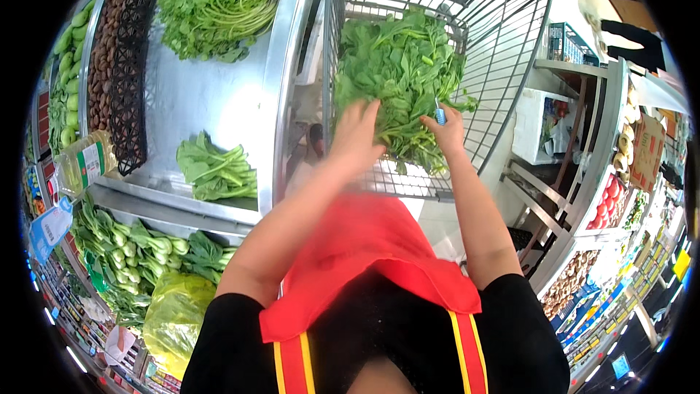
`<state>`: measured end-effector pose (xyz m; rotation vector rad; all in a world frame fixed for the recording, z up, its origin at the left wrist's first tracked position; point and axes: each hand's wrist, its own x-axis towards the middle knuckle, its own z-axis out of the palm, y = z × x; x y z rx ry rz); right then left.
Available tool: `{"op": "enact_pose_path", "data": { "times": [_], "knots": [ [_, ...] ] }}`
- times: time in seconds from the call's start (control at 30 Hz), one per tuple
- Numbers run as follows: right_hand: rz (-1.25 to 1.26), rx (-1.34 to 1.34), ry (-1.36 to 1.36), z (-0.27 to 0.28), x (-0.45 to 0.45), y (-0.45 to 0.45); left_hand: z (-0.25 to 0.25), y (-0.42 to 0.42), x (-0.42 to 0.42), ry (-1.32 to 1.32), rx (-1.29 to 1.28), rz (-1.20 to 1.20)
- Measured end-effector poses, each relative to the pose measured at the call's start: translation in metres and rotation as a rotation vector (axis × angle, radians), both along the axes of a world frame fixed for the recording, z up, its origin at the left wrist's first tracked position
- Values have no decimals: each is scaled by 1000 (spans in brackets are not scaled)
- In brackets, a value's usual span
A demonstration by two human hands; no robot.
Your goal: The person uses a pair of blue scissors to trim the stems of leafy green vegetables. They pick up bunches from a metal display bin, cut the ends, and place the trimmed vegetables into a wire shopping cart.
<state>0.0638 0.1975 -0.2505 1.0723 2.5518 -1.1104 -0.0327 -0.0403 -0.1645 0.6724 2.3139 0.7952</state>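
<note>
A large heap of leafy greens (394,60) fills the wire shopping cart (495,65) in front of me. My left hand (355,134), slightly blurred, reaches over the cart's near left part with its fingers at the leaves; whether it grips any is unclear. At the heap's right side, my right hand (448,128) holds a small tool with a blue handle (439,115) between thumb and fingers; a thin metal part points up from it, its kind hard to tell. Left of the cart, a small bunch of greens (216,169) lies on the metal display tray (208,87).
A pile of leafy herbs (219,5) lies at the tray's far end, beside a black plastic crate (128,76). Bok choy (128,257) and a yellow plastic bag (178,317) are at lower left. A white foam box (528,126) and produce shelving stand on the right.
</note>
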Motion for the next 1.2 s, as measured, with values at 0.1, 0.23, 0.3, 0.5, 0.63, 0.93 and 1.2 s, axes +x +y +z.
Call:
{"op": "enact_pose_path", "data": {
  "times": [0.1,0.23,0.3,0.5,0.63,0.93,1.2],
  "knots": [
    [6,31,-34,-7,-23,-1,-35,41,-49,104,-287,-104],
    [23,-24,-206,-18,-48,-5,-76,70,-82,-54,-512,-120],
    [36,-61,-218,-40,-54,3,-93,80,-87,-131,-544,-73],
    [-266,-515,-15,-76,-59,7,-134,87,-91,-230,-368,-24],
    [-463,-772,-13,-38,-67,6,-107,93,-88,-154,-154,58],
    [-366,-575,413,63,-150,72,-3,150,-184,34,223,-55],
    [-236,-28,253,-9,-100,80,-65,112,-134,176,-269,-91]
  ]
}}
